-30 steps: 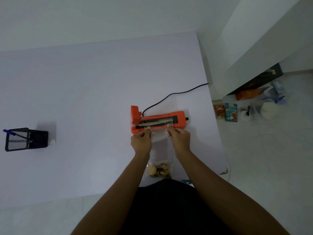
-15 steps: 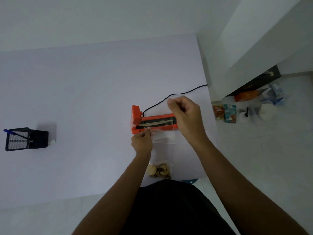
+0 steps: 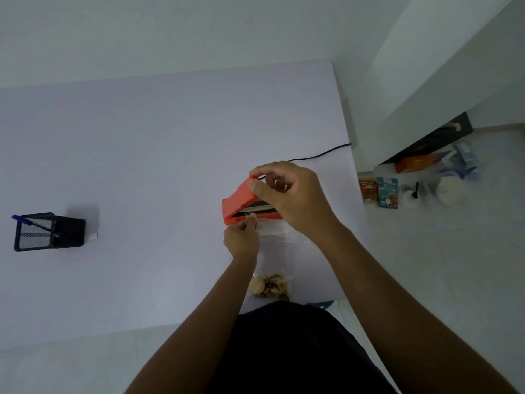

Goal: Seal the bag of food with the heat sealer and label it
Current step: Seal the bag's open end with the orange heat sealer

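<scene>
The orange heat sealer (image 3: 241,201) sits on the table (image 3: 142,166), lid raised. The right hand (image 3: 287,194) grips that lid; the left hand (image 3: 241,237), at its six o'clock, pinches the bag (image 3: 274,251) mouth on the bar. Sealing and labelling remain.

One orange plastic heat sealer (image 3: 241,201) with one black power cord (image 3: 318,156) is seen on one pale lilac table (image 3: 127,155). One clear plastic bag (image 3: 274,260) of cookies (image 3: 270,285) is counted; the cookies inside cannot be numbered. One black mesh pen holder (image 3: 48,234) with one blue pen (image 3: 27,220) is seen. Two bare hands are counted: one left hand (image 3: 241,240), one right hand (image 3: 289,194). Two small food packets (image 3: 379,191) are seen on the floor.
</scene>
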Action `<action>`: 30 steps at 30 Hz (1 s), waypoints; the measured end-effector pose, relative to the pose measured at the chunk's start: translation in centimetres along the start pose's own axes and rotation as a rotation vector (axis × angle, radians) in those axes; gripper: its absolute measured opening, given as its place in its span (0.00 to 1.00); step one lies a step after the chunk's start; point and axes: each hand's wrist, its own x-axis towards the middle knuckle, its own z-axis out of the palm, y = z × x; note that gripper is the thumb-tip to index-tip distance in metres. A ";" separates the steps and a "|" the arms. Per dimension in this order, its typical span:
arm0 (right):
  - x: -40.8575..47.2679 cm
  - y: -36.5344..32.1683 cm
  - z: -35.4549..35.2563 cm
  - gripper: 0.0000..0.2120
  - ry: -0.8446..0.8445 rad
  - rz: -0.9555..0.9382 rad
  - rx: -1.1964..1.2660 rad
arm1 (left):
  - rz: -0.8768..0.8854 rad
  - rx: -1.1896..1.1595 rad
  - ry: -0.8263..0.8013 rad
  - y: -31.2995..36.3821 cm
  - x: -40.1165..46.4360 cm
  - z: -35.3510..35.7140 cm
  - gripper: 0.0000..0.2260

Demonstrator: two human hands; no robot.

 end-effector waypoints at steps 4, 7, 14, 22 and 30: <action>-0.5 2.4 -1.9 0.08 0.064 0.075 0.020 | 0.023 -0.001 0.006 -0.2 0.0 0.0 0.13; -1.0 4.6 -2.9 0.08 0.116 0.118 -0.016 | 0.032 -0.011 0.002 -0.3 0.1 0.1 0.14; -1.3 8.9 -3.0 0.07 0.214 0.285 0.100 | 0.048 -0.020 -0.003 -0.4 0.2 0.1 0.14; -1.7 12.7 -3.0 0.09 0.241 0.436 0.208 | 0.057 -0.006 0.017 -0.4 0.2 0.2 0.14; -1.3 15.0 -3.0 0.10 0.200 0.533 0.277 | 0.061 0.014 0.021 -0.5 0.3 0.1 0.16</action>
